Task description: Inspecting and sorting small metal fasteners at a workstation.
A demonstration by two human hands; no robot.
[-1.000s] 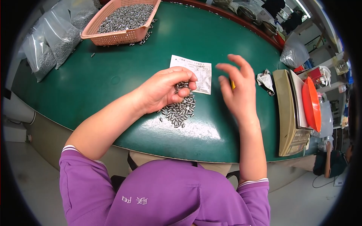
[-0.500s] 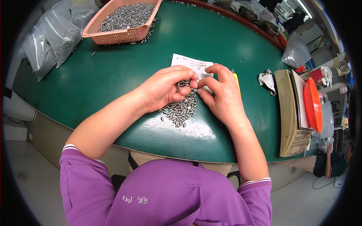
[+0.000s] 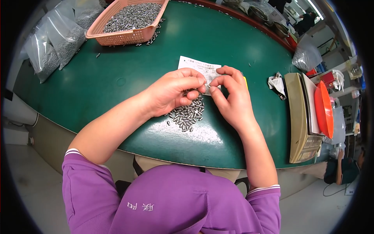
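Note:
A pile of small, shiny, pin-like metal parts (image 3: 186, 117) lies on the green table in front of me. My left hand (image 3: 171, 91) hovers over the far side of the pile, its fingers curled and thumb pressed to the index finger. Some metal parts show between its fingers; what sits at the fingertips is hidden. Just to the right, my right hand (image 3: 233, 99) pinches a tiny metal part between thumb and index finger, its other fingers bent. A small gap separates the two hands' fingertips. Under and behind them lies a white printed paper sheet (image 3: 187, 63), partly covered.
A pink plastic basket (image 3: 124, 38) full of metal parts stands far left, beside clear bags (image 3: 64, 41) of similar parts. To the right are a beige scale (image 3: 298, 117) with an orange-red dish (image 3: 323, 109) and a crumpled wrapper (image 3: 277, 85). Something yellow (image 3: 246, 82) lies behind my right hand.
My right hand has drawn slightly right, away from the left fingertips. The left hand's fingers have closed a little, and fewer parts show in its grasp.

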